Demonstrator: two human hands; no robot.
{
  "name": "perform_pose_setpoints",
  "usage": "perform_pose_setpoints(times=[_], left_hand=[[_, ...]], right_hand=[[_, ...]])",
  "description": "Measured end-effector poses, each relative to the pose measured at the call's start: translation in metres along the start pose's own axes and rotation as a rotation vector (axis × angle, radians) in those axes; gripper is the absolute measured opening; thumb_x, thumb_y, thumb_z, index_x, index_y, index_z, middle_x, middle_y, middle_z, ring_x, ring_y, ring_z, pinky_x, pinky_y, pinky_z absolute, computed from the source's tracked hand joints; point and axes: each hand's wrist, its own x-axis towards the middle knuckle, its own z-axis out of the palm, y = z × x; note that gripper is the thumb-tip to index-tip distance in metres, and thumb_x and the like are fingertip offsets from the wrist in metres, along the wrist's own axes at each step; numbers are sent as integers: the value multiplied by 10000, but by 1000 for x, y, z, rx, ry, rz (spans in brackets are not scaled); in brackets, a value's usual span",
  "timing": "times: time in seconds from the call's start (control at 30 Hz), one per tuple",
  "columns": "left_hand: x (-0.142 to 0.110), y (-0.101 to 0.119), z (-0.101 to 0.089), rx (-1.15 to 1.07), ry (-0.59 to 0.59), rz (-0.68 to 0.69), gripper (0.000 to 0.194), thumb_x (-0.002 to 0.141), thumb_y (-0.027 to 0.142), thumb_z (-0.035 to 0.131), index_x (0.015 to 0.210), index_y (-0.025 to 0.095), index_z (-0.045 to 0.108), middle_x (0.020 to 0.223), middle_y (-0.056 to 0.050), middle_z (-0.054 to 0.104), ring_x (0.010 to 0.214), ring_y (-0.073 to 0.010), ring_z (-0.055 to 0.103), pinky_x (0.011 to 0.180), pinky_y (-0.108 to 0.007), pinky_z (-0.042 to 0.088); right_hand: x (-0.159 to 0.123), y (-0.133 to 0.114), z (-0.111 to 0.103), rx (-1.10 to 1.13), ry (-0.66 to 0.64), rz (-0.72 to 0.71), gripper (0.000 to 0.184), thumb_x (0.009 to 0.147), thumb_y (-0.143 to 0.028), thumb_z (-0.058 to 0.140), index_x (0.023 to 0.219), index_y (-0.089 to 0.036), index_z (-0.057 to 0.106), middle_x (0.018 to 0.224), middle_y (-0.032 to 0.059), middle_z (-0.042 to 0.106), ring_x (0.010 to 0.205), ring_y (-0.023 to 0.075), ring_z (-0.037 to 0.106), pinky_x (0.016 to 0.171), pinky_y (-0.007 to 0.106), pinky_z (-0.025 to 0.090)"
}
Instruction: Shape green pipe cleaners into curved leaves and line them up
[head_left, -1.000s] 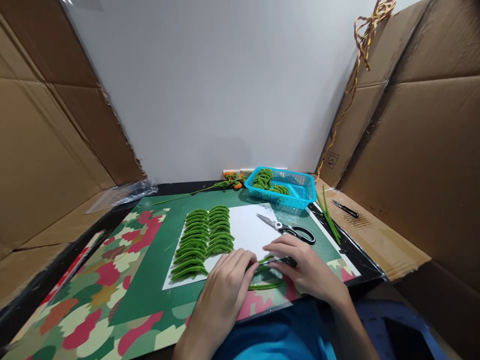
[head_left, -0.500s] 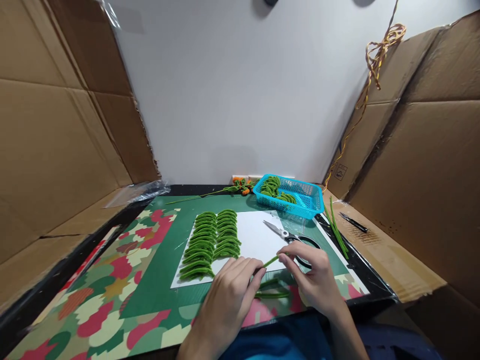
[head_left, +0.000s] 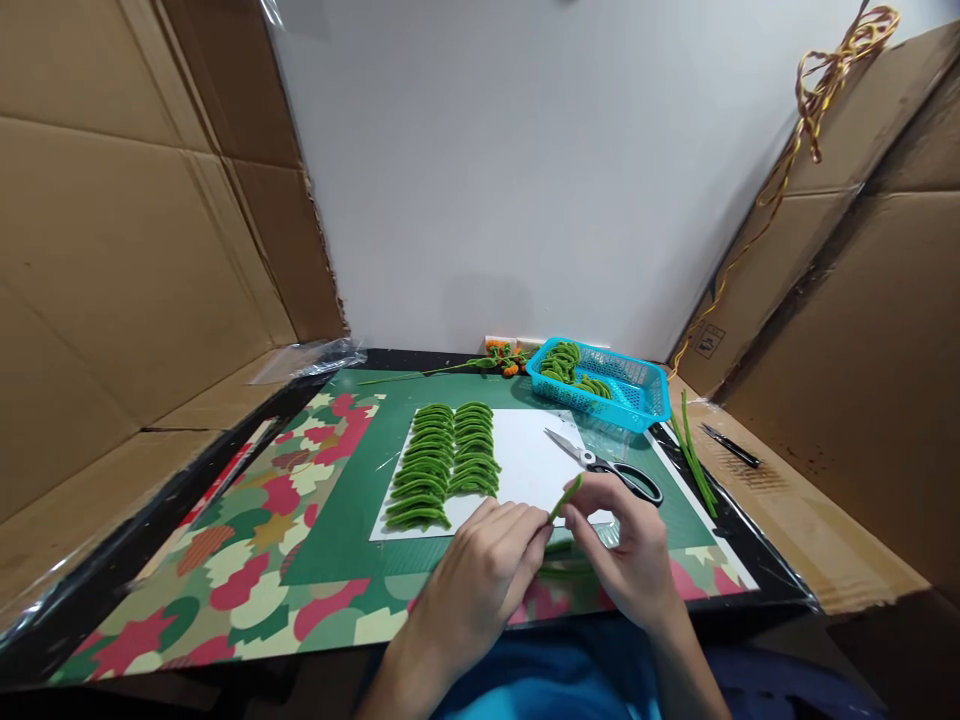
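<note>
My left hand is closed, pinching the lower end of a short green pipe cleaner. At its upper part, the thumb and forefinger of my right hand close round the same piece, which now tilts up with its tip showing. More green pipe cleaner pieces lie under my hands, partly hidden. To the left, two columns of curved, leaf-like green pipe cleaner shapes rest on a white sheet. Just beyond my right hand lie scissors with black handles, blades apart.
A blue basket at the back holds more green shapes. Beside it lies a green stem with orange flowers. Long green pipe cleaners and a black-handled cutter lie at the right. Cardboard walls flank the table.
The pipe cleaner has swung from slanting low between my hands to a steeper tilt, its tip now above my right fingers. The whole view has shifted, so things sit further right.
</note>
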Motion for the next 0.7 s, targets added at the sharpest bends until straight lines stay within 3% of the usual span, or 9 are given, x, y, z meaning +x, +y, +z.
perform_pose_setpoints(times=[0.17,0.3,0.7], left_hand=[[-1,1,-1,-11,-7,-28,171,1092,145,491,1050,214,642,917,-13,707,830,-213,643,819,-371,439],[-4,0,-1,-20,-52,14,187,1093,172,509,939,202,610,894,-21,688,822,-215,629,800,-367,439],[-3,2,-2,-36,5,35,166,1080,143,507,998,198,640,860,-19,673,777,-202,604,769,-353,438]], right_hand=[[-6,3,0,-2,46,-64,242,988,-144,678,1210,-237,650,936,28,744,743,170,716,701,279,589],[-3,1,-1,-62,-25,-110,128,998,-126,647,1081,-222,669,859,22,734,724,174,708,671,283,544],[1,-3,-1,-129,-18,-92,65,1025,-153,632,998,-199,668,813,18,714,673,153,677,638,268,495]])
